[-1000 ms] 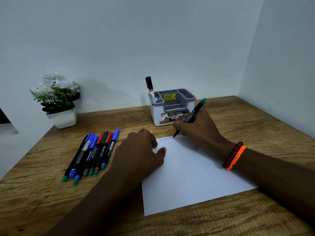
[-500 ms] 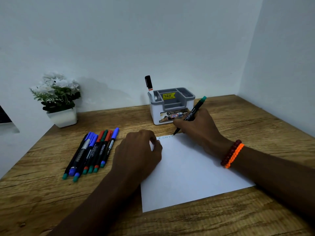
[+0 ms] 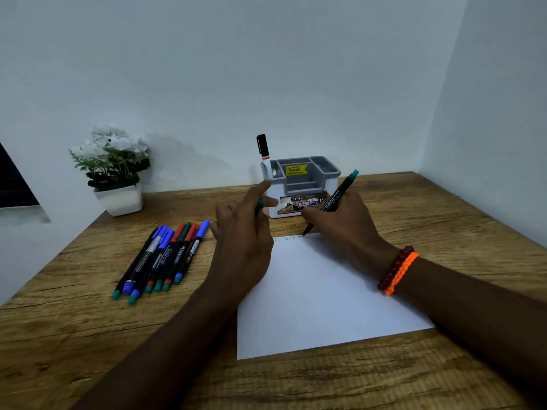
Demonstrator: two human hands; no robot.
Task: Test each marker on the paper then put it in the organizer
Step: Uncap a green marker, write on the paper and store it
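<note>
Wood-grain desk (image 3: 88,335) fills the view in front of you, set into a corner of pale walls. Nearest you lies the sheet of white paper (image 3: 319,297), one corner toward your body, with both your forearms reaching over it. Your right hand (image 3: 343,226), its wrist wearing a dark red and an orange bracelet (image 3: 398,270), grips a black marker with a green end (image 3: 336,196); the bare tip sits at the paper's far edge, right at the end of a short line of green scribble (image 3: 285,239). Your left hand (image 3: 245,232) is lifted above the paper's far left corner, thumb and fingers pinching a small green cap (image 3: 259,206). To the left of that hand, a cluster of markers (image 3: 165,255) lies side by side on the desk, capped in blue, red and green. Farther back, just beyond both hands, the grey-and-white organizer (image 3: 302,184) stands near the wall, with one black-capped marker (image 3: 264,155) upright in its left compartment. At the far left, against the wall, sits a white pot of white flowers (image 3: 114,170).
</note>
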